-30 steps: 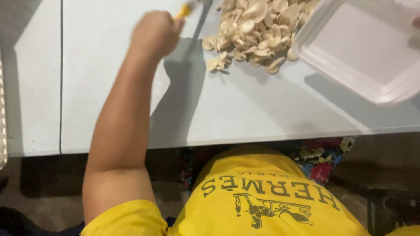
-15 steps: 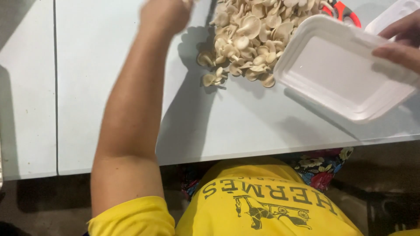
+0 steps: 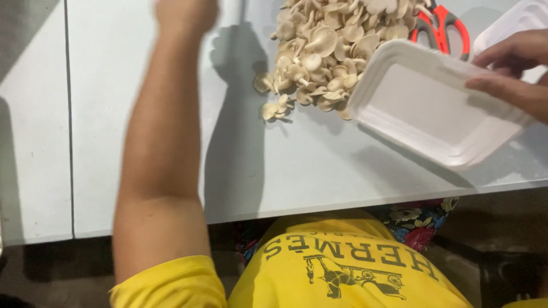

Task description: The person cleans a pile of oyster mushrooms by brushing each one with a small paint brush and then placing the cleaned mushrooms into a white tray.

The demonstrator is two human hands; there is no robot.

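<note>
My left hand [image 3: 185,14] reaches far across the pale table [image 3: 319,171] to the top edge of the view. It is blurred and partly cut off, so what it holds is hidden. My right hand [image 3: 511,74] grips the far rim of a white foam tray [image 3: 422,108] and holds it tilted, its near-left corner touching a heap of pale oyster mushrooms [image 3: 325,45]. The tray is empty and its edge looks layered, like a stack.
Red-and-grey scissors [image 3: 451,25] lie behind the tray beside the mushrooms. Another white foam tray [image 3: 528,20] sits at the top right corner. A seam [image 3: 68,114] splits the table on the left. The table's front edge runs just above my yellow shirt.
The foam tray has moved left and down toward the mushroom heap, with my right hand now in view on it. My left hand has slid further up, out of the frame's top.
</note>
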